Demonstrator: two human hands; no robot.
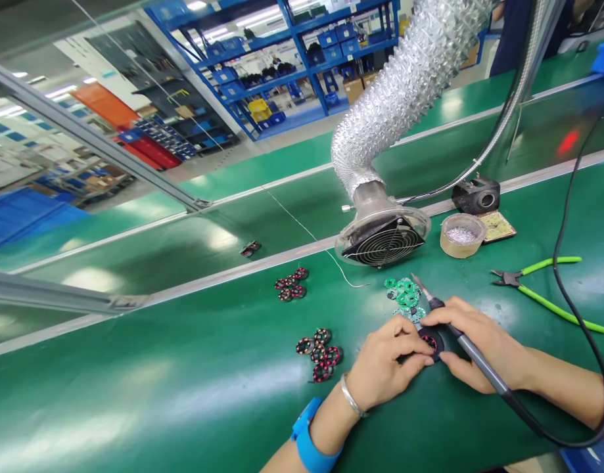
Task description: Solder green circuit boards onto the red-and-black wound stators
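Observation:
In the head view my left hand, with a silver bangle and a blue wristband, pinches a small motor stator with pink and black parts seated in a black round holder. My right hand has a soldering iron tucked between thumb and fingers, its tip pointing up and left. Fingers of that hand also touch the holder's right side. Just beyond the hands lies a pile of small green circuit boards. Left of my left hand sits a group of copper-and-pink stators.
A second stator group lies farther back. Over the bench hangs a fume fan on a silver duct. To the right are a tub of metal shavings, an iron stand, green-handled pliers and the iron's black cable.

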